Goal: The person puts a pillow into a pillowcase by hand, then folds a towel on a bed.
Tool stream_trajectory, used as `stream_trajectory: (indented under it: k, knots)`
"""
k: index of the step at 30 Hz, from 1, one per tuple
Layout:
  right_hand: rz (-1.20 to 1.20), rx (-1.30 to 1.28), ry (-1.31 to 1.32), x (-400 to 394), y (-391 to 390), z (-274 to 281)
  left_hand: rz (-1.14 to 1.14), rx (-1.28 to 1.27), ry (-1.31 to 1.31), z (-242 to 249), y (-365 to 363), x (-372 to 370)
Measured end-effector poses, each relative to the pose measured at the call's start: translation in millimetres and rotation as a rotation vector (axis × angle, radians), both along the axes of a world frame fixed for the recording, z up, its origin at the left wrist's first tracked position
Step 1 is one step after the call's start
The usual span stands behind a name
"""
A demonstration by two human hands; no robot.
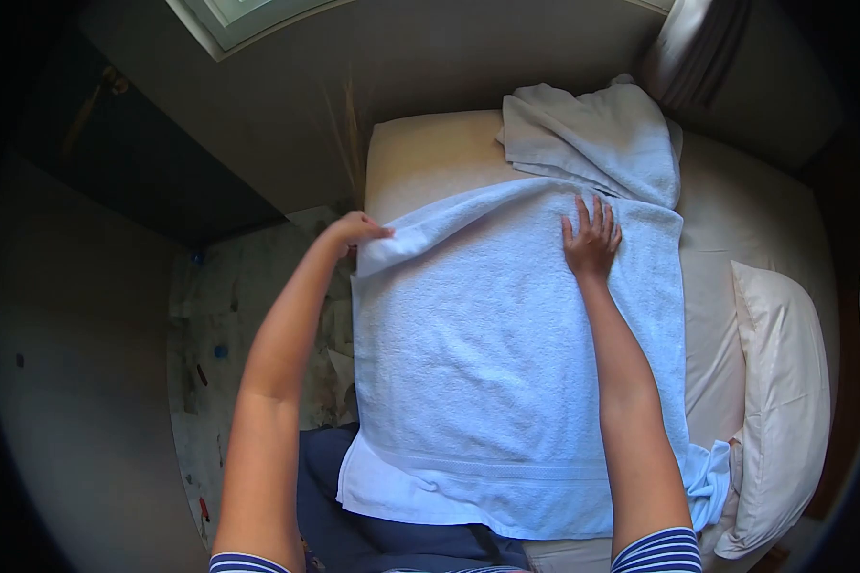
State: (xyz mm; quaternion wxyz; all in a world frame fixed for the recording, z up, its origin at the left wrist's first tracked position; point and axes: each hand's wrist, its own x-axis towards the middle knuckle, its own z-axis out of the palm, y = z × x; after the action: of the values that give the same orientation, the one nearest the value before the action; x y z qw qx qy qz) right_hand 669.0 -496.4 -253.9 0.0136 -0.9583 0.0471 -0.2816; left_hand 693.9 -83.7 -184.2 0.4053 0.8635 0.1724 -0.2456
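Observation:
A large white towel (478,353) is spread over the bed, its near edge hanging over my lap. At the towel's far left corner, my left hand (358,231) is closed on the edge, which is lifted and folded over there. My right hand (592,239) lies flat on the towel near its far edge, fingers spread. Just beyond it is a crumpled pale towel (588,138).
The bed (430,143) has a beige sheet. A pale pillow (782,401) lies at the right, with a bunched white-blue cloth (707,482) beside it. Small objects are scattered on the floor (248,286) at left. Dried stalks (351,134) stand by the wall, and a curtain (693,53) hangs at upper right.

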Motion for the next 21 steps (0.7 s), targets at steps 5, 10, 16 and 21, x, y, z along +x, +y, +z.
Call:
stream_trajectory:
  k: [5,10,16,21]
  knots:
    - [0.013,0.022,0.034,0.4,-2.1,5.5,0.569,-0.962,-0.097,-38.1,52.0,55.1]
    - [-0.139,0.143,0.314,31.0,-68.4,61.7,0.697,-0.785,0.023,-9.1,41.5,28.5]
    - [-0.436,-0.44,0.327,39.9,-167.8,-21.7,0.169,-0.3,-0.576,-87.8,36.5,15.9]
    - [-0.343,-0.172,0.42,25.1,-164.1,35.1,0.118,-0.224,-0.683,-94.0,26.0,7.7]
